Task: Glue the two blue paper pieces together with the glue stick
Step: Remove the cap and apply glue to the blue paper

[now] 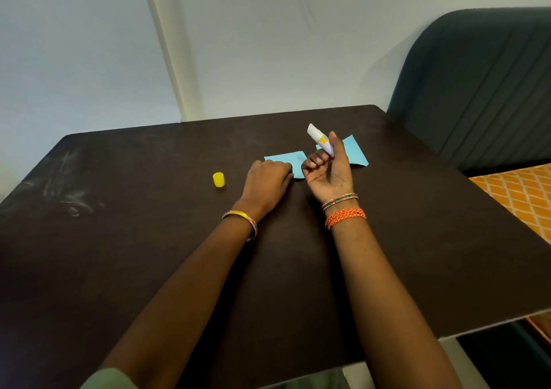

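Observation:
Two light blue paper pieces lie flat on the dark table (149, 239). The left piece (290, 157) is partly under my left hand (268, 181), which rests palm down on its near edge with fingers curled. The right piece (356, 151) lies behind my right hand (329, 166). That hand is raised above the table and grips the uncapped white glue stick (319, 138), its tip pointing up and to the left. The yellow cap (218, 179) stands on the table to the left of my left hand.
A dark padded seat back (483, 84) stands past the table's right edge, with an orange patterned cushion (521, 194) below it. A pale wall runs behind the table. White scuff marks (71, 197) mark the table's left side.

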